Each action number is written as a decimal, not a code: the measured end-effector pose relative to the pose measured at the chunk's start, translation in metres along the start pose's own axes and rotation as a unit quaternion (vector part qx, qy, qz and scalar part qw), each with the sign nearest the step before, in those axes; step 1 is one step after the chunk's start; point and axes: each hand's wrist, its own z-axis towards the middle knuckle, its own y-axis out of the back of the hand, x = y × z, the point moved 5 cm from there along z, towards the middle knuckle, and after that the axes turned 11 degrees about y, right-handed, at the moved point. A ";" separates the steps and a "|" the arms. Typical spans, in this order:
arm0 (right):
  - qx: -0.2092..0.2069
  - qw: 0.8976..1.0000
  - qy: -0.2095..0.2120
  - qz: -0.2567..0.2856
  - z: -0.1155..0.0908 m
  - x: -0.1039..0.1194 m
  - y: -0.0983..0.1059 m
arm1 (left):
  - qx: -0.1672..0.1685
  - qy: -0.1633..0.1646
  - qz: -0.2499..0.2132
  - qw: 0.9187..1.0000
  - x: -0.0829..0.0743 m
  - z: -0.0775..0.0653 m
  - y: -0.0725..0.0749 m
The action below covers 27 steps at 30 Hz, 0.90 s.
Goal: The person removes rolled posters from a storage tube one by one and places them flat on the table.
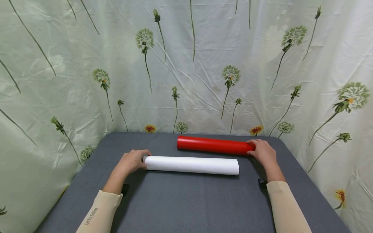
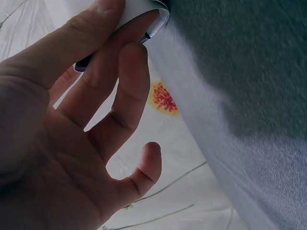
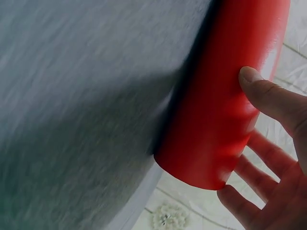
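Note:
A white roll (image 1: 192, 165), apparently of paper or sheet, lies crosswise on the dark grey table. My left hand (image 1: 132, 160) holds its left end; in the left wrist view the thumb presses the outside while a finger reaches the open rim, the other fingers bent loosely below. Farther back lies a glossy red roll (image 1: 212, 145), slightly slanted. At its right end is my right hand (image 1: 264, 154). The right wrist view shows the thumb (image 3: 261, 91) on one side of the red roll and the fingers (image 3: 259, 179) along the other, gripping it near the end.
The grey table (image 1: 186, 204) extends in front of both rolls. Behind it hangs a pale curtain (image 1: 201, 81) printed with dandelions, close against the far edge. Dark straps (image 1: 262, 183) show at the wrists.

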 end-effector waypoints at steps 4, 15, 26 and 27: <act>0.007 1.000 0.006 -0.003 0.006 0.010 -0.001 | 0.002 0.003 0.001 1.000 -0.005 -0.001 -0.003; 0.021 1.000 0.018 -0.001 0.018 0.033 -0.007 | 0.000 -0.004 0.013 1.000 -0.017 0.000 -0.006; 0.009 0.999 0.037 -0.002 0.025 0.051 -0.010 | -0.004 -0.018 0.036 0.999 -0.028 0.001 -0.009; 0.007 0.999 0.039 -0.003 0.026 0.052 -0.010 | -0.006 -0.018 0.038 0.999 -0.029 0.002 -0.009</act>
